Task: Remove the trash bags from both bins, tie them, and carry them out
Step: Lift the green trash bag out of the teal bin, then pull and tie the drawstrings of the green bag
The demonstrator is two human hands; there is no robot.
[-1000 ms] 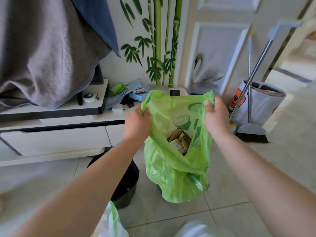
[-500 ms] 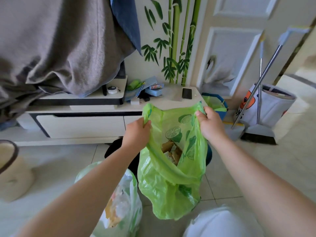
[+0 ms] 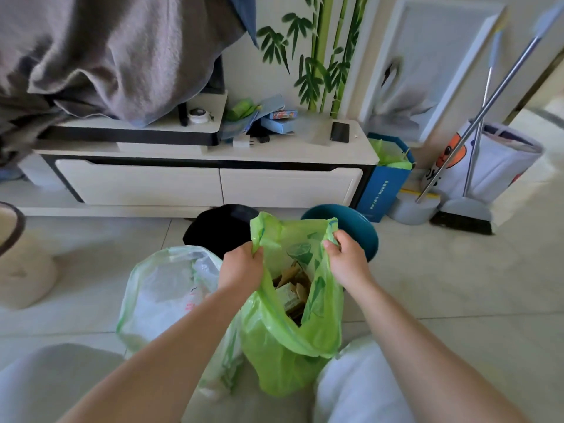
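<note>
Left hand (image 3: 241,265): fingers curled tight, clenching the left rim of the green trash bag (image 3: 283,346); gathered plastic sticks up above the knuckles. Right hand (image 3: 348,261): thumb and fingers pinch the bag's right rim, fingertips buried in the folds. The two hands hold the mouth spread apart, so cardboard scraps and packets show inside.

The green bag is between the person's knees, its bottom low near the tiled floor (image 3: 457,285); contact with the floor cannot be told.

Touching the bag's left side, at 9 o'clock, a pale translucent trash bag (image 3: 164,294) sits open on the floor, partly hidden by the left forearm.

At 11 o'clock, behind the left hand, is a black bin (image 3: 222,227). At 1 o'clock, behind the right hand, is a teal bin (image 3: 351,221). Both bins are just in front of a white TV cabinet (image 3: 213,181) at 12 o'clock.

A dark phone (image 3: 340,131) lies on the cabinet top. At 2 o'clock, beside the cabinet's end, stands a blue box (image 3: 383,190) lined in green plastic. Farther right stand a broom (image 3: 464,221) and a dustpan (image 3: 412,209).
</note>
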